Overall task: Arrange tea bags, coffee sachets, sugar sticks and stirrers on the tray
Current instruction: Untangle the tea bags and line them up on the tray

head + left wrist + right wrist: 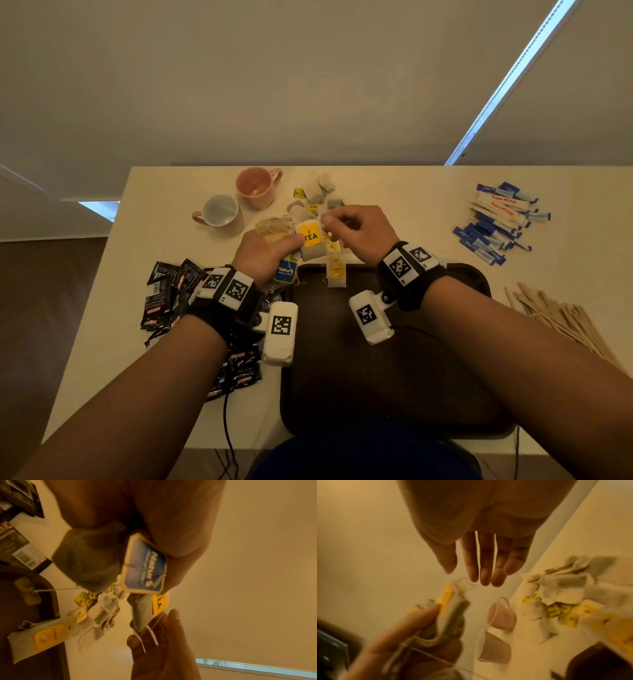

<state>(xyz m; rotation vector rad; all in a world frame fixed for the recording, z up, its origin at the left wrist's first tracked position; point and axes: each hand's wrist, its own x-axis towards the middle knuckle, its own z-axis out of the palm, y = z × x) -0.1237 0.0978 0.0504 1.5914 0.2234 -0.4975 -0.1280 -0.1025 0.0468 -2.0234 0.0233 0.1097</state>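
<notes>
The left hand [154, 520] grips a bunch of tea bags [89, 561] and a blue tag [145, 568]. The right hand's fingers [145, 642] pinch a string. Another tea bag [39, 639] lies over the brown tray [10, 601] edge; more are piled [102, 608] on the worktop [102, 662].

Tray [445, 377] middle lies bare; one tea bag [336, 274] crosses its far rim

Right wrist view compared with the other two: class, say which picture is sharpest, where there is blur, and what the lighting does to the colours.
Head view: sharpest, print on the yellow TEA tag readable, edges bowed by the wide lens. Left wrist view: warm amber cast, the blue tag fairly clear, the dark tray dim. Right wrist view: softest, the left hand and the tea bag pile smeared.
</notes>
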